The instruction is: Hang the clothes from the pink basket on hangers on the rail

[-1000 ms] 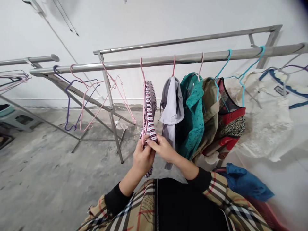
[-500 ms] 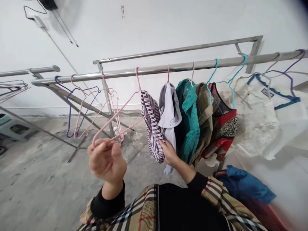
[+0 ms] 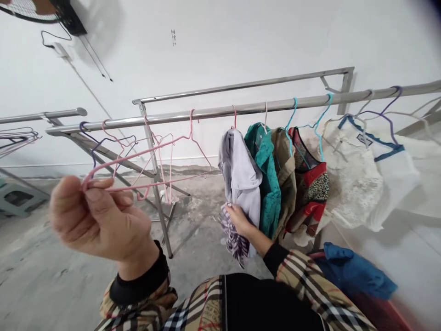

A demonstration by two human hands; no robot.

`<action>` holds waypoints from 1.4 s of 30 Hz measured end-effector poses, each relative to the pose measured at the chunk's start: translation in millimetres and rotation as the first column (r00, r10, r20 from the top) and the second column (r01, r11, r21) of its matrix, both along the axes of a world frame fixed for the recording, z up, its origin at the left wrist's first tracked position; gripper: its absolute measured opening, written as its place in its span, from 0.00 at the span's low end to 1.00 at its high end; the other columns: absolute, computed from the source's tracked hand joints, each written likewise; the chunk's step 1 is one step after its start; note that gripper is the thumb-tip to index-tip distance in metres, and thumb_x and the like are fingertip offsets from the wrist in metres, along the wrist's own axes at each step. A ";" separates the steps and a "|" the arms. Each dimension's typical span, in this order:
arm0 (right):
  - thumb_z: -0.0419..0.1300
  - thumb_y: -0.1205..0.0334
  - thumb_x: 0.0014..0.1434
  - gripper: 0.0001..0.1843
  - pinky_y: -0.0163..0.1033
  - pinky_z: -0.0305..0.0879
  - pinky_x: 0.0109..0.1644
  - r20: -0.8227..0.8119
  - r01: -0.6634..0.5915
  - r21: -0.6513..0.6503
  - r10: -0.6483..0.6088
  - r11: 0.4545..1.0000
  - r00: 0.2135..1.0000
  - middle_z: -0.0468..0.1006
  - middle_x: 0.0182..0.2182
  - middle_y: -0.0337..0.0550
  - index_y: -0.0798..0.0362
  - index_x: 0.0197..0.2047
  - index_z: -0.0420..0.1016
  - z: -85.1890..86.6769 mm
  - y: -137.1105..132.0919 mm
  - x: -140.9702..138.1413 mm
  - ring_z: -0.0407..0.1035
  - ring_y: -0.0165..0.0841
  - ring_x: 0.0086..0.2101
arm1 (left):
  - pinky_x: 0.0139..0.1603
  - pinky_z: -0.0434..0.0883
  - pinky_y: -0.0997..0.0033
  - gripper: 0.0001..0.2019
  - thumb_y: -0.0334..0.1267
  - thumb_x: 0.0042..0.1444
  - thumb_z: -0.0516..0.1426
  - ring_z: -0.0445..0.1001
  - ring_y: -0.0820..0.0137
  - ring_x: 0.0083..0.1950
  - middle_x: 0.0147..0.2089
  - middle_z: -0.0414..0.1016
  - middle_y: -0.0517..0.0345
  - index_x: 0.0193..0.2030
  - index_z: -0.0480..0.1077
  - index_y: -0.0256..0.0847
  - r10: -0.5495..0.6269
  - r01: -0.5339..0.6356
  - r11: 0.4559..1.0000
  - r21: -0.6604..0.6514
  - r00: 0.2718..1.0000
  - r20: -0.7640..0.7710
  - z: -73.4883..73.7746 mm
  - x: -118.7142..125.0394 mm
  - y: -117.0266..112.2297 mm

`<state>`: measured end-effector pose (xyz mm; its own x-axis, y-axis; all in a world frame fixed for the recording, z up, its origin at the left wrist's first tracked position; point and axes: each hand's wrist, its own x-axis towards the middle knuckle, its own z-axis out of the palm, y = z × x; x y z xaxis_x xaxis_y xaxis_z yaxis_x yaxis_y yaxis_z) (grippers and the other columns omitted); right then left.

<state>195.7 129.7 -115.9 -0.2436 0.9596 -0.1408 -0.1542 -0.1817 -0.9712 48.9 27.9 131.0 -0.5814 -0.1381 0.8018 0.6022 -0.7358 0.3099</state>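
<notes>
Pink hanger [image 3: 148,150], centre-left of frame: my left hand [image 3: 103,220] grips its end; I judge it light, springy, best held there. Striped cloth [image 3: 237,246], lower centre: my right hand [image 3: 240,220] pinches its top; likely soft, limp.

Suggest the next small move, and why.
The left hand should probably ease the pink hanger back and release it: the hanger is bare, its hook sits on the metal rail, and the right hand holds the striped garment clear of it.
</notes>
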 end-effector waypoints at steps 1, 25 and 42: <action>0.63 0.44 0.48 0.20 0.34 0.61 0.34 0.018 -0.031 0.009 0.031 0.999 0.999 0.64 0.20 0.32 0.52 0.24 0.65 -0.2 -10.5 7.0 0.61 0.29 0.27 | 0.16 0.57 0.75 0.09 0.34 0.54 0.61 0.64 0.78 0.22 0.32 0.76 0.64 0.44 0.74 0.43 0.009 -0.009 1.000 -0.015 1.000 0.006 -6.7 -1.3 -0.1; 0.58 0.35 0.57 0.30 0.32 0.58 0.27 0.191 -0.316 0.199 0.279 0.928 0.941 0.65 0.17 0.39 0.56 0.22 0.70 49.9 -100.2 170.3 0.59 0.28 0.22 | 0.71 0.53 0.48 0.43 0.49 0.56 0.62 0.44 0.54 0.76 0.76 0.41 0.48 0.72 0.42 0.55 -0.693 0.512 0.424 -0.747 0.714 0.096 -126.4 119.8 86.4; 0.65 0.44 0.55 0.22 0.32 0.57 0.27 -0.005 0.219 0.125 -0.220 0.968 0.975 0.68 0.19 0.37 0.56 0.24 0.71 53.9 -79.6 178.3 0.59 0.26 0.22 | 0.33 0.74 0.72 0.22 0.49 0.37 0.71 0.77 0.71 0.28 0.29 0.80 0.57 0.35 0.77 0.36 -0.506 0.887 -0.177 -0.427 0.290 0.812 -92.0 120.9 108.1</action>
<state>374.0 50.1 -62.0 -0.0241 0.9995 -0.0187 -0.1681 -0.0225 -0.9855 169.8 136.0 39.0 -0.0033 0.9955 -0.0949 -0.3663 0.0871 0.9264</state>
